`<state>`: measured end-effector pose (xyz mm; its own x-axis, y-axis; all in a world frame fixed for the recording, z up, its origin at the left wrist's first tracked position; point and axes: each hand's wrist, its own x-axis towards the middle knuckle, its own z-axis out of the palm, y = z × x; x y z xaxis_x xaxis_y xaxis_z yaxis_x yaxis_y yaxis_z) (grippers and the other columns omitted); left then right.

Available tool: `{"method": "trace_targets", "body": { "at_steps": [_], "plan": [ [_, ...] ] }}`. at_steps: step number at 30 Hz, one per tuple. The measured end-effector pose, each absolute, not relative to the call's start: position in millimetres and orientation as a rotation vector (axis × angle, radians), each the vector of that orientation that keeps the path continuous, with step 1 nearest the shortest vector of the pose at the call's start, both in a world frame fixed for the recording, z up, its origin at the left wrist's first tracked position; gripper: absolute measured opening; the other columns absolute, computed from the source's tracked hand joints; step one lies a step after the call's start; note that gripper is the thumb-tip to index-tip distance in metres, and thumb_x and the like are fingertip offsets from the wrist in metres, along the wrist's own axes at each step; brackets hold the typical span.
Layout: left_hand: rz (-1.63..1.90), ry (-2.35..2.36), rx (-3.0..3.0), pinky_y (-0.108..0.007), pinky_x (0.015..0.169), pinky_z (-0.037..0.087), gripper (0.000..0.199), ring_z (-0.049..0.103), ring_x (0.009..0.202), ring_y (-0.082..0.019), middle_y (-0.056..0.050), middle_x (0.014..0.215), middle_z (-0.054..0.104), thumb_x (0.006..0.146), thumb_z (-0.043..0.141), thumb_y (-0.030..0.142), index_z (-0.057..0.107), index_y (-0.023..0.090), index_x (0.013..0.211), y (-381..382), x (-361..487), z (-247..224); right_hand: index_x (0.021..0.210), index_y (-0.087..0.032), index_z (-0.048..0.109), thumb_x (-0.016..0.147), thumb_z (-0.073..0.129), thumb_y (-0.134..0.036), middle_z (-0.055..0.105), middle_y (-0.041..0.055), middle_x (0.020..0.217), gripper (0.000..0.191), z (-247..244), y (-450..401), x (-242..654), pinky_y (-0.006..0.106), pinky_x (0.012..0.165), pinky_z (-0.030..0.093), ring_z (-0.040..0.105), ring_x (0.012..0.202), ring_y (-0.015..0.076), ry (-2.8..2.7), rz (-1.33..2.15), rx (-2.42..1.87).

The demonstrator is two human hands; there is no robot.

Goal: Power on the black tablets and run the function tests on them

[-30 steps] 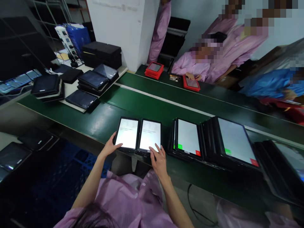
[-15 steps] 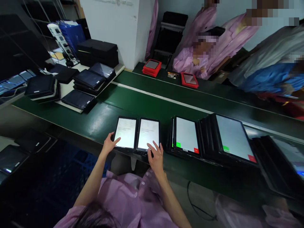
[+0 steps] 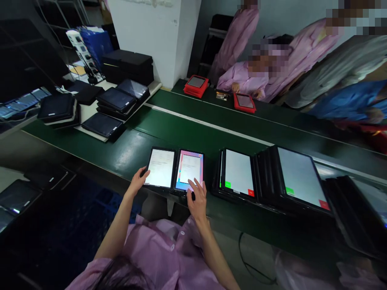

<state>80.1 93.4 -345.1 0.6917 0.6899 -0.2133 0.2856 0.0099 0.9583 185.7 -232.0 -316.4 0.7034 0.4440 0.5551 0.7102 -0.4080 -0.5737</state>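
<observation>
At centre, the right tablet (image 3: 190,163) now shows a shrunken page, colourfully bordered; the right hand (image 3: 198,201), loosely open, seemingly touches it; the left hand (image 3: 137,184), half-closed, holds the left tablet (image 3: 160,167).

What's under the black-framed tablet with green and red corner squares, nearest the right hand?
Black device edges show under the tablet, plus a lit sliver at left; covered faces are hidden.

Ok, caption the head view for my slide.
Left hand on a white tablet screen, right hand over a colourful one, green table beneath.
</observation>
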Motion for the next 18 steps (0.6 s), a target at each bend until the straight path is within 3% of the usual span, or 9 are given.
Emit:
{"method": "trace_targets", "body": {
  "at_steps": [8,18],
  "plan": [
    [0.393,0.743,1.448,-0.051,0.127,0.047,0.078,0.065,0.146,-0.038,-0.016,0.151,0.073,0.077,0.09,0.056,0.075,0.015,0.142,96,80,-341,0.156,-0.029,0.061,0.113,0.055,-0.026,0.077,0.0082,0.144,0.044,-302,-210,192,0.068,0.137,0.036,0.062,0.152,0.028,-0.968,-0.368,-2.063],
    [0.405,0.904,1.698,-0.048,0.129,0.046,0.062,0.066,0.146,-0.034,-0.02,0.153,0.071,0.091,0.078,0.034,0.07,0.011,0.149,105,106,-345,0.149,-0.023,0.068,0.116,0.053,-0.034,0.079,0.009,0.142,0.039,-300,-202,208,0.071,0.138,0.03,0.057,0.157,0.0335,-1.093,-0.261,-2.166]
  ]
}}
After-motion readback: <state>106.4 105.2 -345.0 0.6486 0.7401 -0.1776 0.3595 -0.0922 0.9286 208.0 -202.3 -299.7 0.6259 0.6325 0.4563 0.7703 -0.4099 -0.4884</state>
